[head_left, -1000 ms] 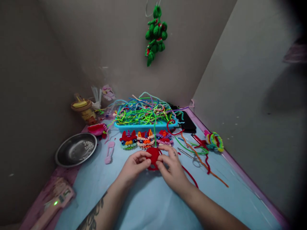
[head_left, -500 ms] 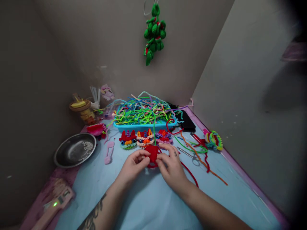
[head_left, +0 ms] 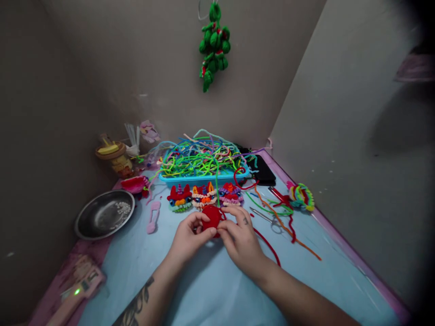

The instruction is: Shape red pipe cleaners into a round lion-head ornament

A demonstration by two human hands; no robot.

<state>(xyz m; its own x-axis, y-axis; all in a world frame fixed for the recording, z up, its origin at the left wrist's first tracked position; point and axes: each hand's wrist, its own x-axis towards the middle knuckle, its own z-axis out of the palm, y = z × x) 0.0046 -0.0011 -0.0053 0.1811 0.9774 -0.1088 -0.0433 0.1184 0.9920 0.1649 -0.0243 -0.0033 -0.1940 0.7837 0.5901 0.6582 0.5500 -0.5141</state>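
Note:
Between my two hands is a round red crocheted piece (head_left: 211, 216), held just above the blue table cover. My left hand (head_left: 190, 233) grips its left side, thumb and fingers closed round the edge. At its right edge, the thumb and fingers of my right hand (head_left: 239, 233) pinch the piece. A red yarn strand (head_left: 268, 244) runs out under my right hand onto the table. Beyond the piece stand crocheted horned faces in a row: one red and green (head_left: 180, 198), one cream and orange (head_left: 204, 195), one purple and red (head_left: 230, 194).
Behind the faces stands a blue basket (head_left: 204, 179) heaped with yarn scraps. Scissors (head_left: 267, 218) and an orange strand (head_left: 299, 244) lie right. A metal bowl (head_left: 98, 222) with white beads, a pink safety-pin-shaped item (head_left: 154, 217) and a black phone (head_left: 263, 171) are around.
My fingers have shifted on the red crocheted piece, the left thumb now nearer my right fingertips. The piece has turned slightly. The whole view has moved a little.

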